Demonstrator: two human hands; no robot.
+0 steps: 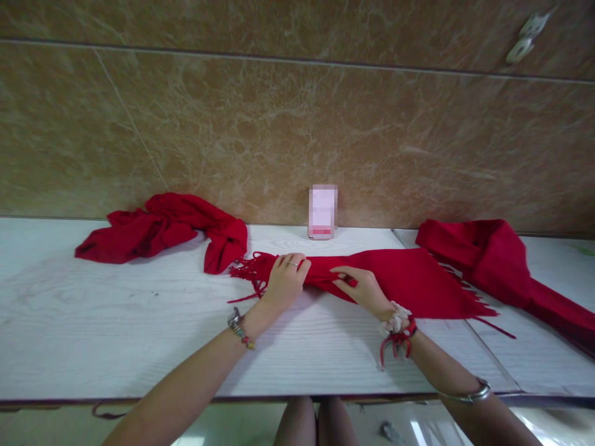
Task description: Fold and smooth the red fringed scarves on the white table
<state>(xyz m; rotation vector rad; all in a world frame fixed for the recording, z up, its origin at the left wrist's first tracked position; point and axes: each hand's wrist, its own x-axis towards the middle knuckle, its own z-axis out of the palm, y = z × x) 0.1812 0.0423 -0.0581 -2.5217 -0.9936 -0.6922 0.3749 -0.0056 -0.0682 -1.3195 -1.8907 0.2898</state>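
A red fringed scarf (409,282) lies lengthwise across the white table, its fringe showing at both ends. Toward its left end the cloth is gathered into a narrow strip, while the right part spreads wide and flat. My left hand (287,277) is closed over the gathered part near the left fringe, with a ring on one finger. To the right of it, my right hand (360,286) pinches the scarf's near edge between thumb and fingers. Some of the cloth under both hands is hidden.
A crumpled red cloth (162,229) lies at the left by the wall. Another red cloth (488,260) stretches off to the right. A phone (322,214) with a blurred screen leans on the brown tiled wall (279,136). The white table's (116,334) front edge runs above my knees.
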